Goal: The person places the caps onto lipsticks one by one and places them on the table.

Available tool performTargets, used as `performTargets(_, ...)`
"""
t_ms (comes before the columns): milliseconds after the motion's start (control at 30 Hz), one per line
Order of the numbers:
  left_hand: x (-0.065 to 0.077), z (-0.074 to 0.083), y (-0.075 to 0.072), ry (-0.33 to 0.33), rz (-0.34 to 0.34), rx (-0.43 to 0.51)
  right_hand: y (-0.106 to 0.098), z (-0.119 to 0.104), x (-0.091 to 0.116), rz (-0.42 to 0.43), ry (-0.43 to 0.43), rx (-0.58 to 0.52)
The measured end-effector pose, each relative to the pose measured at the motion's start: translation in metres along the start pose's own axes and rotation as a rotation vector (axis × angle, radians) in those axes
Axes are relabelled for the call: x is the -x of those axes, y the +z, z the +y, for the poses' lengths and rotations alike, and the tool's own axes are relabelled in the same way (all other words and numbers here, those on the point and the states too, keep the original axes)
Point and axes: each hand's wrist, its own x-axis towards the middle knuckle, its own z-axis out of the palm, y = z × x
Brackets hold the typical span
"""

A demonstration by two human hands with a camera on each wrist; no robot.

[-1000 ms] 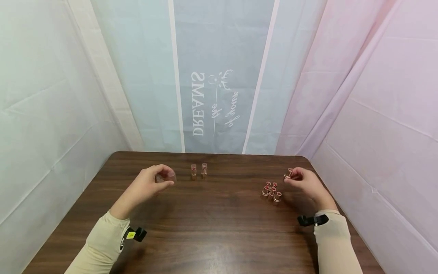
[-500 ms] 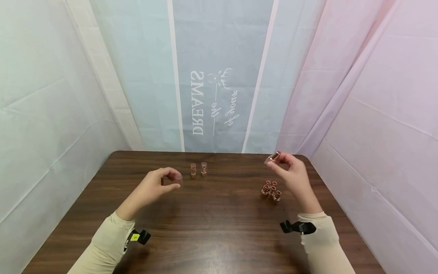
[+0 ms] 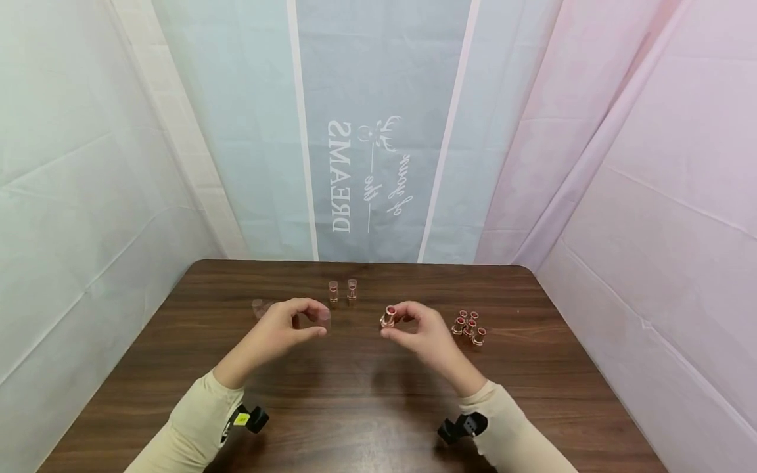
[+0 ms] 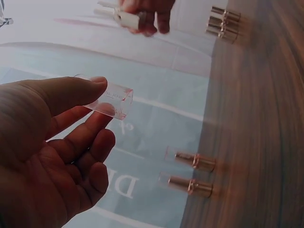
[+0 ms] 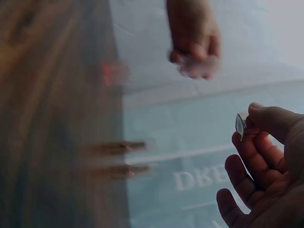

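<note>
In the head view my left hand [image 3: 278,335] is over the left middle of the table, pinching a clear lipstick cap [image 4: 118,100] between thumb and fingers. Opposite it, a short gap away, my right hand [image 3: 428,338] pinches an uncapped rose-gold lipstick [image 3: 388,316], its open red top tilted up. The right wrist view shows only one end of that lipstick. Behind the hands stand two lipsticks with clear caps on, one [image 3: 334,292] beside the other [image 3: 352,290]. Clear pieces that look like caps [image 3: 258,307] lie left of my left hand, partly hidden by it.
Several uncapped lipsticks [image 3: 470,326] stand in a cluster on the right of the dark wooden table [image 3: 355,420]. A pale cloth backdrop [image 3: 378,79] rises behind the table's far edge, with white cloth walls on both sides.
My right hand has carried the lipstick from beside the right cluster leftward to the middle, turning it more upright. My left hand has shifted slightly right with the cap, uncovering the clear pieces.
</note>
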Motion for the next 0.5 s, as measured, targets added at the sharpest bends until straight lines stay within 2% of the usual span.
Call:
performTargets(67, 0.0, 0.001, 0.004, 0.004, 0.001, -0.002, 0.01, 0.004, 0.002, -0.027, -0.008, -0.013)
performTargets(300, -0.001, 0.008, 0.014, 0.03, 0.018, -0.016, 0.029, 0.013, 0.009, -0.041, -0.018, 0.099)
performTargets(500, 0.003, 0.015, 0.017, 0.036, 0.052, 0.01, 0.04, 0.015, 0.011, -0.075, 0.009, 0.102)
